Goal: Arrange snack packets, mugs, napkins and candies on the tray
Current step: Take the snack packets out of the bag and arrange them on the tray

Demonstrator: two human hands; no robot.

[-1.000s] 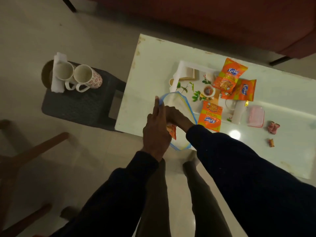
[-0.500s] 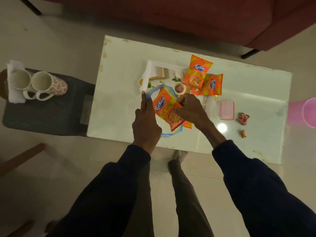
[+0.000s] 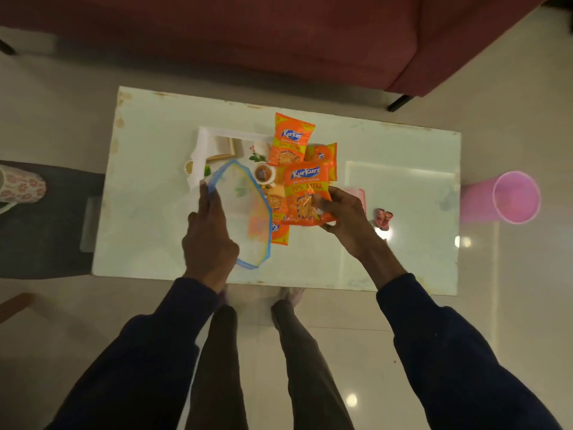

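Observation:
My right hand (image 3: 347, 218) grips an orange snack packet (image 3: 305, 193) by its lower edge, just above the white tray (image 3: 207, 141). My left hand (image 3: 207, 234) holds the rim of a clear zip bag with a blue edge (image 3: 248, 212); its mouth gapes open. Two more orange packets lie on the tray, one (image 3: 291, 138) at the far side and one (image 3: 324, 155) partly under the held packet. A further packet (image 3: 277, 218) lies beside and under the bag. A red candy (image 3: 384, 218) rests on the table to the right.
The white table (image 3: 148, 181) stands before a dark red sofa (image 3: 279, 35). A floral mug (image 3: 21, 189) sits on a dark stool (image 3: 52, 225) at the left edge. A pink bin (image 3: 514, 197) is on the floor to the right. A pink box (image 3: 356, 193) shows behind my right hand.
My right hand has drawn a packet out of the zip bag and carried it right, over the tray's packets. My left hand keeps its hold on the bag. The view has shifted right.

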